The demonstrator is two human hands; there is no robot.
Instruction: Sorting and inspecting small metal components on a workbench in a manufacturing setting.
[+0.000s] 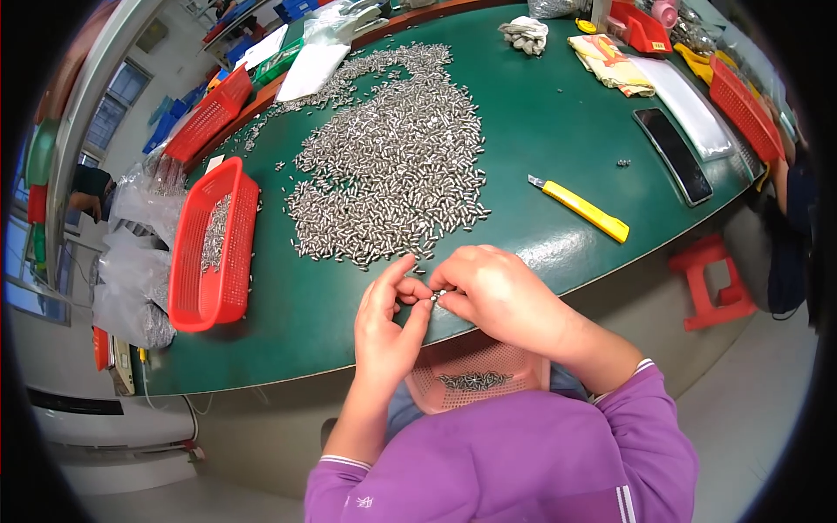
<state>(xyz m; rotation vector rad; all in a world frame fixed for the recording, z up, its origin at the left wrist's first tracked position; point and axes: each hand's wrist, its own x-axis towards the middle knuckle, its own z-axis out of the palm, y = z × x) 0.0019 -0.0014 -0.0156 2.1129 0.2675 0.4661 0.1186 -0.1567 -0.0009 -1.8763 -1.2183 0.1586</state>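
Note:
Small shiny metal cylinders (392, 166) lie in a broad heap on the green table. At the near edge of the heap, my left hand (381, 322) and my right hand (501, 292) meet fingertip to fingertip. A few small metal pieces (438, 296) show between them. My right thumb and forefinger pinch these pieces. The left thumb and bent fingers close in on the same pieces from the other side. Below my hands, a pink perforated basket (436, 392) sits at my lap with a small pile of metal pieces (473, 381) in it.
On the left stands a red basket (240, 279) with metal pieces inside, beside plastic bags (131, 279). To the right lie a yellow utility knife (584, 209), blade out, and a black phone (674, 157). Gloves (525, 35) rest farther back. A red stool (711, 283) stands beyond the table.

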